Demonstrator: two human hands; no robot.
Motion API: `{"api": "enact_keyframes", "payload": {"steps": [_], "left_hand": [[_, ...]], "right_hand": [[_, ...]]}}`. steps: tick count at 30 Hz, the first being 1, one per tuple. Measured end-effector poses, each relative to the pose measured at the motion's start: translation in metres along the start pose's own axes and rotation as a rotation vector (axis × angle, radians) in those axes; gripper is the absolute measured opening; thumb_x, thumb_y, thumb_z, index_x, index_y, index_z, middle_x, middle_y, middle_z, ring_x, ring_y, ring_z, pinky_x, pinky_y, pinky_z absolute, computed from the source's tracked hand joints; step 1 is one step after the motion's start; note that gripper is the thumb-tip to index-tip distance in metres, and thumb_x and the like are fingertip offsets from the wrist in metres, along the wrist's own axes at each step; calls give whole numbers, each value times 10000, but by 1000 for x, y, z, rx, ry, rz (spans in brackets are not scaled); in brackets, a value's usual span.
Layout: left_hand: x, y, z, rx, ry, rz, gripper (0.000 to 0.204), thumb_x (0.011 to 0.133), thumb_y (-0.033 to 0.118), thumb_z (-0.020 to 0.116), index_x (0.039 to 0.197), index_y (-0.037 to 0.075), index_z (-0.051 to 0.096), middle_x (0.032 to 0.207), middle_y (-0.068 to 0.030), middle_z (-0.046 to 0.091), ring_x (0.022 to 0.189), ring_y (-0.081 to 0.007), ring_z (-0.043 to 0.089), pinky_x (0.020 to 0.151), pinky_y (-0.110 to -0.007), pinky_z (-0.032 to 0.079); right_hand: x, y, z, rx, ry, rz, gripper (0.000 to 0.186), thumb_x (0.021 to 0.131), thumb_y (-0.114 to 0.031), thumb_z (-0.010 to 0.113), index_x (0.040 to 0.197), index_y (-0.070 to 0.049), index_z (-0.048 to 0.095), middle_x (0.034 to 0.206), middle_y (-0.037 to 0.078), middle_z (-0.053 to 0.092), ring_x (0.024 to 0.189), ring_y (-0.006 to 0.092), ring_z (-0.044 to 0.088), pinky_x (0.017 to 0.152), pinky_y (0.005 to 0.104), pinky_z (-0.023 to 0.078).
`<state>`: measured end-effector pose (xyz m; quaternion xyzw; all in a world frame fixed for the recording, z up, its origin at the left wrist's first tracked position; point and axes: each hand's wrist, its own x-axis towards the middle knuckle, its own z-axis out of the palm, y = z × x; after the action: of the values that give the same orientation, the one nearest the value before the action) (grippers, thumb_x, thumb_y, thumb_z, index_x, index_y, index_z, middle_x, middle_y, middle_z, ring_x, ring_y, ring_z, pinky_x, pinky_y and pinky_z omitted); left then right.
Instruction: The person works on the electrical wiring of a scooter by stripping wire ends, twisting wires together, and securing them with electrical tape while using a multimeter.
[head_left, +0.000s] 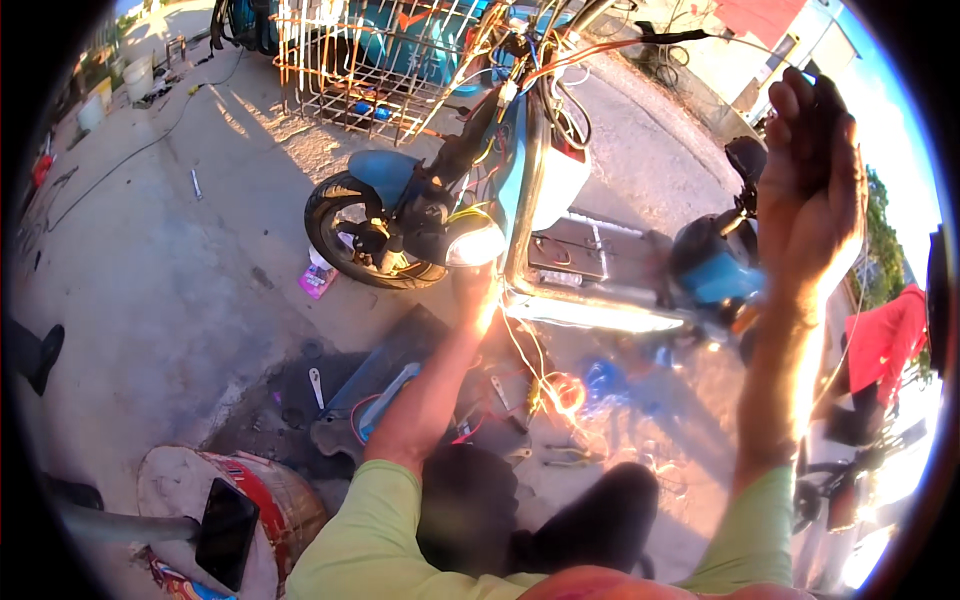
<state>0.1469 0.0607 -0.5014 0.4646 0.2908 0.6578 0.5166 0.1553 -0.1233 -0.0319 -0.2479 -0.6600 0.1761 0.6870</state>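
A blue motor scooter (515,160) stands in front of me, its front stripped so that wiring shows. My left hand (477,288) reaches to its front and holds the headlight (474,244) from below; the fingers are mostly hidden behind it. Glare whitens the lens. Beside the headlight is the front wheel (345,235). My right hand (812,190) is raised at the upper right, its fingers stretched upward, with nothing visible in it. Loose pale wires (530,350) hang from the scooter down to the ground below my left wrist.
A rusty wire basket (365,75) stands beyond the wheel. Wrenches (316,387), pliers (575,457) and a wire coil (563,393) lie near my knees. At lower left, a phone (227,535) rests on an upturned bucket (165,490). Red cloth (888,340) hangs at right.
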Motion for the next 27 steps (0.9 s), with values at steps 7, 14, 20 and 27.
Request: {"api": "enact_keyframes", "payload": {"steps": [7, 14, 20, 27], "left_hand": [[-12, 29, -7, -80, -48, -184, 212, 953, 210, 673, 958, -2, 687, 788, -17, 618, 693, -89, 548, 620, -260, 436], [-8, 42, -16, -267, -115, -394, 172, 956, 181, 692, 1049, 42, 657, 805, -15, 630, 676, -89, 566, 600, -228, 446], [-10, 42, -11, -228, -73, -402, 199, 960, 187, 687, 1099, 56, 630, 847, -35, 619, 678, -97, 568, 590, -246, 473], [1, 49, -6, -363, -63, -437, 186, 972, 181, 669, 1097, 55, 614, 851, -59, 594, 674, -137, 572, 600, -265, 510]], "right_hand": [[-86, -4, -34, -135, 157, 184, 417, 1066, -299, 460, 1271, 50, 561, 1191, 252, 668, 1017, 308, 708, 803, 334, 561], [-135, -1, -37, -509, 311, 434, 479, 1073, -345, 416, 1245, 69, 585, 1085, 199, 706, 894, 223, 706, 791, 316, 549], [-165, -7, -59, -602, 396, 522, 526, 1069, -395, 422, 1157, 76, 640, 931, 167, 723, 779, 203, 694, 757, 310, 546], [-165, -28, -61, -699, 171, 370, 509, 1076, -379, 421, 1166, 80, 624, 993, 184, 713, 819, 224, 697, 801, 348, 545]]}}
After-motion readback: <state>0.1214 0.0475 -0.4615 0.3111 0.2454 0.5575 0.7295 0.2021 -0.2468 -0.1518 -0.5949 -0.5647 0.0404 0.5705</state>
